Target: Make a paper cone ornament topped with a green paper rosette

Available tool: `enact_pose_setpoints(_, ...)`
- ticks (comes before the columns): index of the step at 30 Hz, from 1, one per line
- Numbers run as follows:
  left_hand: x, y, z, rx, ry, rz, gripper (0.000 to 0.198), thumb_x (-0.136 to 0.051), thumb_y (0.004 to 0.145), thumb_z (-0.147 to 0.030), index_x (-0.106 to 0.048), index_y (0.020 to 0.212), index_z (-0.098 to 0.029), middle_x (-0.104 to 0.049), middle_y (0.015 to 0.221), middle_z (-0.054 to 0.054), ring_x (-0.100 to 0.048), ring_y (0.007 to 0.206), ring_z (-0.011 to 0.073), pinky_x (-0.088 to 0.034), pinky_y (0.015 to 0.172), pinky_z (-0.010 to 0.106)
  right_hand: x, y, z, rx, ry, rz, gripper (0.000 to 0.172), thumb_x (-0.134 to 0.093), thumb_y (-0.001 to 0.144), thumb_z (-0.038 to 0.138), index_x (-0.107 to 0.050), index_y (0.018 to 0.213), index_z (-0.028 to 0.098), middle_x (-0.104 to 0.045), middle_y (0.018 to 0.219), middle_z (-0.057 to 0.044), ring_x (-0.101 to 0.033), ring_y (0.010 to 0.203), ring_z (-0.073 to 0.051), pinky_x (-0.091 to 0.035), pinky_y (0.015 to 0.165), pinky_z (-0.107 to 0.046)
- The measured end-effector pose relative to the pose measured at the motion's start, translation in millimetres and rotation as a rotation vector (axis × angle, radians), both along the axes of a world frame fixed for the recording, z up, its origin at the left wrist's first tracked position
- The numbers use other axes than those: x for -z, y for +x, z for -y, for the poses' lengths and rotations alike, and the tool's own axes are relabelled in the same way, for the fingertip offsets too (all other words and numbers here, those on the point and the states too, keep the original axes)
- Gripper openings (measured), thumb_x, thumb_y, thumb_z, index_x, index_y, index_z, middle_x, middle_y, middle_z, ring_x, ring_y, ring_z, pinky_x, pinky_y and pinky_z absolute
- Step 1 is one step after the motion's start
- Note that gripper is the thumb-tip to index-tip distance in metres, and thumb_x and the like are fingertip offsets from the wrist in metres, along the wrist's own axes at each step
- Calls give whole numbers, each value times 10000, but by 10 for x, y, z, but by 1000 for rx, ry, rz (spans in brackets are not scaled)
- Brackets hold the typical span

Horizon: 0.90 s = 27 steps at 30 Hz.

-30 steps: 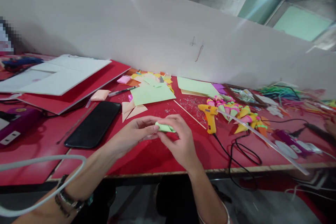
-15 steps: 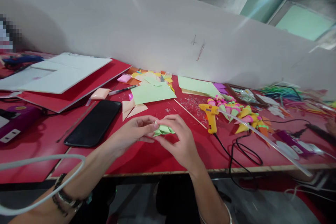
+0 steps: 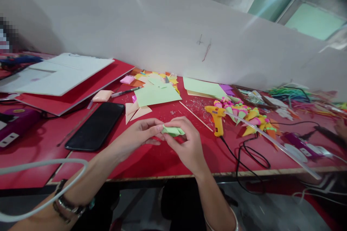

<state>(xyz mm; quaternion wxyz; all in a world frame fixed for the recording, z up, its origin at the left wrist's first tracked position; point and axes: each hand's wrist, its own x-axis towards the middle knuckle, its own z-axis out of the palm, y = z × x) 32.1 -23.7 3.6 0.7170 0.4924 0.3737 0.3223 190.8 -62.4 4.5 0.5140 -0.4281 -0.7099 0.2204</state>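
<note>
A small folded piece of light green paper is held between both hands above the red table, near its front edge. My left hand pinches its left end between thumb and fingers. Around the right side of the paper curl the thumb and fingers of my right hand; they hide part of it. Just beyond my left hand lie cut peach paper pieces. A black phone rests to the left, and a yellow glue gun with a long clear stick lies to the right.
Green paper sheets and a thin wooden stick lie farther back. Small colourful cones are heaped at the right, near a black cord. White boards lean over the left side. Another person's hand shows at the right edge.
The green paper has turned in my fingers and now shows a smoother, more closed face. It has shifted slightly right with my right hand.
</note>
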Motion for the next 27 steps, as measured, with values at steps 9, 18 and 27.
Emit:
enact_pose_setpoints(9,6,-15,-8,34,48,-15,175,-636,731,-326,-606,834,-188,-573,801,-10,-543,699,84,-468,612,167,26,0,8,-48,-21,24,177,-574,773,209,-583,948,233,-526,943,-34,-530,917,-155,-454,779,-274)
enact_pose_setpoints(18,38,-32,-15,12,-79,21,174,-652,724,-316,-607,830,-186,-583,737,-31,-549,623,46,-478,590,129,12,43,19,-101,-25,64,349,-640,726,244,-541,1061,235,-490,1044,-50,-495,1002,-170,-440,845,-285)
enact_pose_setpoints(27,58,-17,-19,32,-123,87,198,-657,714,-340,-588,776,-165,-584,617,-34,-558,562,50,-487,560,133,29,50,-5,-81,96,113,202,-544,799,195,-589,988,248,-516,954,-34,-533,920,-141,-455,804,-268)
